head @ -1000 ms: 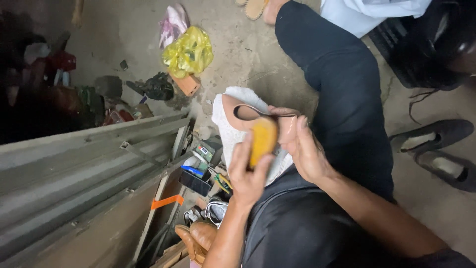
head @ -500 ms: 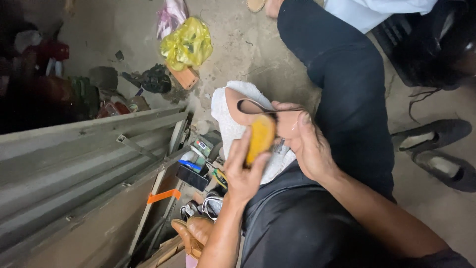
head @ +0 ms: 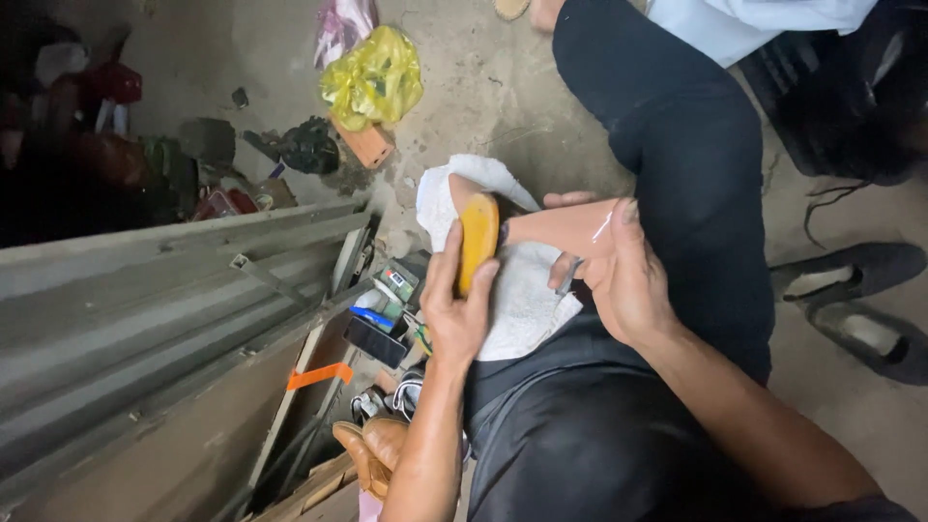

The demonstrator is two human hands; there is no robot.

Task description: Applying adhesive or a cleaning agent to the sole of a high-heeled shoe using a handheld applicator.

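Left hand [head: 454, 304] fingers clamped on a yellow sole piece [head: 478, 242], pressed to a tan shoe [head: 570, 227] gripped by the right hand [head: 628, 280], over a white cloth [head: 512, 280] on the lap. Tight left: a metal sheet's [head: 145, 290] edge and an open toolbox [head: 382, 319] of small tools; bare floor ahead.

Shoe [head: 570, 227] on cloth [head: 517, 290], on lap

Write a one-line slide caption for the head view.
Left hand presses a yellow block against a tan shoe held by the right hand over a white cloth.

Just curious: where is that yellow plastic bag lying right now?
The yellow plastic bag lies on the concrete floor at upper left of the head view, beside an orange brick.
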